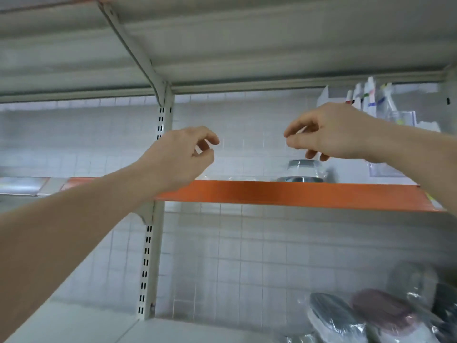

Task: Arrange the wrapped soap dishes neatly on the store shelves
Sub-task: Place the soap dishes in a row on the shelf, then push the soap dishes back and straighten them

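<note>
No brand, label or writing reads from here; the printed tubes at the far right are too blurred to make out.

My left hand (183,154) is raised in front of the orange-edged metal store shelf (284,193), fingers loosely curled, thumb and forefinger close together. I cannot tell whether they pinch anything; no object shows between them.

My right hand (329,134) hovers just above a grey round soap dish in clear plastic wrap (304,167), which appears to sit on a second one at the shelf's front edge, right of centre. Its fingers are bent downward with nothing gripped, the tips just over the wrap; contact is unclear.

Below, on the white lower shelf (173,330), at bottom right, lie several more wrapped dishes: a dark grey one (331,313) and a maroon one (380,308) beside it, tilted, others blurred behind.

Behind everything is a white wire-grid back panel (222,256). A cream slotted upright post (148,256) with brackets stands left of centre, partly crossed by my left forearm. At upper right a clear plastic holder of white tubes with coloured marks (366,95) hangs behind my right wrist. The underside of the grey upper shelf (247,40) fills the top.
</note>
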A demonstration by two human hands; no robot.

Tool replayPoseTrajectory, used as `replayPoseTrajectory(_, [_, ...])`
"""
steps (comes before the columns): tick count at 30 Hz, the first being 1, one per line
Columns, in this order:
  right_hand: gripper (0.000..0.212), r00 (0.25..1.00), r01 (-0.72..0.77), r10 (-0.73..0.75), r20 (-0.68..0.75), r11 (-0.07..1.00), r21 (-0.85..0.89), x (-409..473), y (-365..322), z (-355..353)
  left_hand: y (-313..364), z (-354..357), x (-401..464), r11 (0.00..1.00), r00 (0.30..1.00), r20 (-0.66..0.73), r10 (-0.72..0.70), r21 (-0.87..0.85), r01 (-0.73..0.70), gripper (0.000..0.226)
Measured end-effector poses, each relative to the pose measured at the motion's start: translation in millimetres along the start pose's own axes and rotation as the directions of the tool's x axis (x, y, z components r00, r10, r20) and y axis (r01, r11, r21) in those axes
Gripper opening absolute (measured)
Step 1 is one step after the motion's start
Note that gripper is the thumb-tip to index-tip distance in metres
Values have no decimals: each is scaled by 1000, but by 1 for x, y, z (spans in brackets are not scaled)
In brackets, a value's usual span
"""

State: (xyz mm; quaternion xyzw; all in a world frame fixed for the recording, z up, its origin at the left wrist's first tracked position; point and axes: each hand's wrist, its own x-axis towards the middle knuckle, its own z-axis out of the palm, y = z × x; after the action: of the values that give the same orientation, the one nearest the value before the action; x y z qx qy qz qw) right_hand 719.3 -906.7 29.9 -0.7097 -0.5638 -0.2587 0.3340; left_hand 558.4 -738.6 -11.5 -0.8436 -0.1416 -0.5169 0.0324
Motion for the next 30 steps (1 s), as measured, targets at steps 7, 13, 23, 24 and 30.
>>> replayPoseTrajectory(7, [19, 973, -169, 197, 120, 963, -210, 50, 11, 23, -19, 13, 39, 999, 974, 220, -48, 5, 48, 24])
replayPoseTrajectory(13, [38, 934, -271, 343, 95, 858, -436, 87, 44, 32, -15, 49, 75, 996, 913, 409, 11, 75, -45, 31])
replayPoseTrajectory(23, [64, 845, -268, 479, 238, 764, -586, 132, 107, 59, 24, 115, 136, 963, 713, 700, 40, 164, -215, 47])
replayPoseTrajectory(24, [64, 825, -284, 501, 262, 768, -574, 134, 111, 62, 31, 123, 141, 957, 700, 712, 44, 170, -233, 49])
replayPoseTrajectory(30, [31, 855, -339, 504, 119, 718, -607, 129, 103, 53, 61, 163, 164, 965, 606, 794, -49, 194, -177, 45])
